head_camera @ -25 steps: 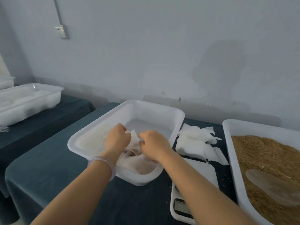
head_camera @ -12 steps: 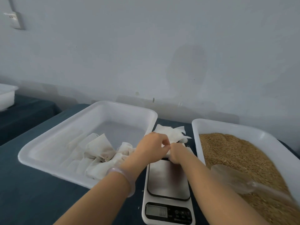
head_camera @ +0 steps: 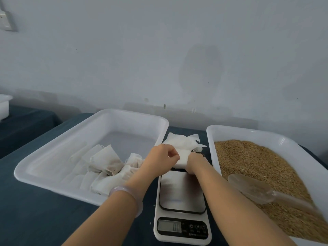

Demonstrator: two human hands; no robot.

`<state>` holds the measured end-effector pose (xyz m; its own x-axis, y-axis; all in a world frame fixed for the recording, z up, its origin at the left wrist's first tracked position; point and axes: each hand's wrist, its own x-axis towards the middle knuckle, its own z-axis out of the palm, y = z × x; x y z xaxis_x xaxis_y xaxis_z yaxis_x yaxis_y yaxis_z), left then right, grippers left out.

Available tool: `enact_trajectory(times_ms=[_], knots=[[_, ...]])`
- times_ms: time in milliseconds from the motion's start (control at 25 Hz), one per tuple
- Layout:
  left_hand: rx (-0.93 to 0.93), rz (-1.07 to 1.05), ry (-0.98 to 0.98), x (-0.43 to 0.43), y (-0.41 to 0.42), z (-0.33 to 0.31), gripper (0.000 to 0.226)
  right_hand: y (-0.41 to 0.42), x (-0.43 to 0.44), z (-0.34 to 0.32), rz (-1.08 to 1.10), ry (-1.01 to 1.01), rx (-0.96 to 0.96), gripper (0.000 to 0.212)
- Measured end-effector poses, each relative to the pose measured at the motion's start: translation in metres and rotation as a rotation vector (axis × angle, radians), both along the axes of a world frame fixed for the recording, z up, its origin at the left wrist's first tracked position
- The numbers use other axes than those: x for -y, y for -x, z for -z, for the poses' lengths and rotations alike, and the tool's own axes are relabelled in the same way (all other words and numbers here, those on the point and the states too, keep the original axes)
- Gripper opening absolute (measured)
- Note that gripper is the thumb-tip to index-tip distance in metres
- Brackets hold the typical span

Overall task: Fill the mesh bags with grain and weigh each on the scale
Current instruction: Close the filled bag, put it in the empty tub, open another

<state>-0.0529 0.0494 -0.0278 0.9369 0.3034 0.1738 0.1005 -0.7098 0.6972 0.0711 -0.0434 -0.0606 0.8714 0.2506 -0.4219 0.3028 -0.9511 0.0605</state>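
White tray [head_camera: 53,167] is sitting on the dark surface [head_camera: 35,219], just left of the left hand. Filled mesh bags [head_camera: 106,162] are lying piled in its near right corner, close to the left wrist. Left hand [head_camera: 159,160], bracelet [head_camera: 124,190] on the wrist, is pinching the left edge of an empty mesh bag [head_camera: 182,158] with curled fingers. The bag is hanging between both hands, over the far end of the scale [head_camera: 182,192]. Stack of spare bags [head_camera: 184,142] is lying just beyond the hands. The scale is sitting under and nearer than the hands, with its display digits too blurred to read. Right hand [head_camera: 195,163] is gripping the bag's right edge, fingers curled down. Grain tray [head_camera: 266,135] is sitting just right of the right hand, holding brown grain [head_camera: 257,166]. Clear scoop [head_camera: 253,189] is lying on the grain beside the right forearm.
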Motion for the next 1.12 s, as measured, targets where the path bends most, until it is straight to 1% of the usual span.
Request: enact_trajectory(times_ms=[80,120,160,240,280,320,360,440,520,600,680,760,840,920,1000,1120], knots=[[0.015,-0.006,0.029,0.000,0.001,0.001,0.010,0.008,0.001,-0.016,-0.071,0.050,0.045,0.043],[0.016,-0.003,0.039,0.000,0.001,0.002,0.009,0.013,0.003,-0.025,-0.117,-0.004,0.107,0.035],[0.015,0.003,0.043,0.001,0.001,0.002,0.008,0.018,0.007,-0.036,-0.132,-0.112,0.186,0.030],[0.024,0.003,0.061,0.002,0.001,0.004,0.008,0.028,0.022,-0.060,-0.103,-0.336,0.343,0.030],[0.038,-0.005,0.088,0.002,0.001,0.004,0.015,0.032,0.032,-0.073,-0.089,-0.444,0.394,0.033],[0.063,-0.010,0.133,0.002,0.002,0.004,0.027,0.035,0.042,-0.080,-0.077,-0.582,0.389,0.036],[0.098,-0.008,0.197,0.002,0.003,0.004,0.040,0.037,0.050,-0.086,-0.065,-0.753,0.322,0.039],[0.148,0.032,0.335,0.001,0.004,0.004,0.063,0.053,0.065,-0.088,-0.046,-1.066,0.086,0.042],[0.146,0.097,0.431,0.000,0.006,0.004,0.080,0.066,0.072,-0.080,-0.038,-1.228,-0.034,0.054],[0.138,0.148,0.459,0.001,0.009,0.003,0.085,0.071,0.075,-0.073,-0.013,-1.308,-0.049,0.064],[0.138,0.188,0.425,0.002,0.009,0.003,0.073,0.072,0.075,-0.066,-0.008,-1.326,-0.037,0.065],[0.122,0.208,0.362,0.001,0.008,0.006,0.060,0.073,0.074,-0.060,-0.025,-1.313,-0.005,0.059],[0.106,0.217,0.330,-0.001,0.007,0.008,0.053,0.073,0.074,-0.056,-0.034,-1.345,0.003,0.050],[0.111,0.220,0.381,-0.001,0.005,0.007,0.050,0.071,0.076,-0.056,-0.046,-1.414,-0.018,0.043],[0.127,0.217,0.410,-0.002,0.005,0.005,0.045,0.068,0.078,-0.055,-0.076,-1.447,-0.047,0.040],[0.164,0.214,0.501,-0.004,0.005,0.005,0.023,0.064,0.081,-0.054,-0.066,-1.499,-0.077,0.038]])
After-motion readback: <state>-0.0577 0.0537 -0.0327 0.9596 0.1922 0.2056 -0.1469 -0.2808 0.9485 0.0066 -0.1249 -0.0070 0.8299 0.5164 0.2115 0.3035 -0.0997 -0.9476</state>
